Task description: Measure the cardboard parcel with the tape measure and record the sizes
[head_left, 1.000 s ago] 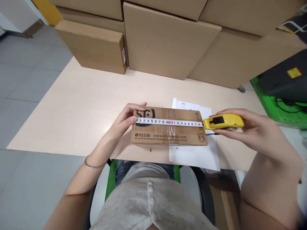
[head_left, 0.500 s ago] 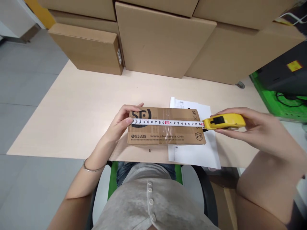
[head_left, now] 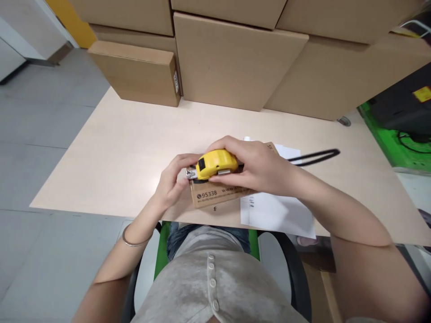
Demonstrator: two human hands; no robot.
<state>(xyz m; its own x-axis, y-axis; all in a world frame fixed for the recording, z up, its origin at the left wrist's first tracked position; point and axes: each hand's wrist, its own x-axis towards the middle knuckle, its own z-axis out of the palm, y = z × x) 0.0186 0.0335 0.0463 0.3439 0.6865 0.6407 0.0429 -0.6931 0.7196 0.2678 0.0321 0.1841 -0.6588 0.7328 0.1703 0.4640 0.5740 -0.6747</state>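
Note:
A yellow tape measure (head_left: 217, 163) is gripped in my right hand (head_left: 259, 168), fingers behind it and thumb in front. Its blade is drawn almost fully in, and the metal hook end lies by the box's left edge. Behind the hand trails a black wrist strap (head_left: 316, 157). Under the tape measure is a small brown cardboard box (head_left: 215, 197) with printed lettering, lying slightly tilted on the table; my right hand covers much of its top. My left hand (head_left: 173, 179) is closed around the box's left end, its thumb close to the hook.
White paper sheets (head_left: 279, 213) lie partly beneath the box on the pale wooden table (head_left: 111, 170). Large cardboard boxes (head_left: 232, 67) line the back, with a flatter box (head_left: 138, 76) at the back left. A green crate (head_left: 387, 134) holding dark equipment sits at the right.
My right hand has moved left with the tape measure, and the long blade has slid back into its case. The box has turned slightly, its right end swinging away from me.

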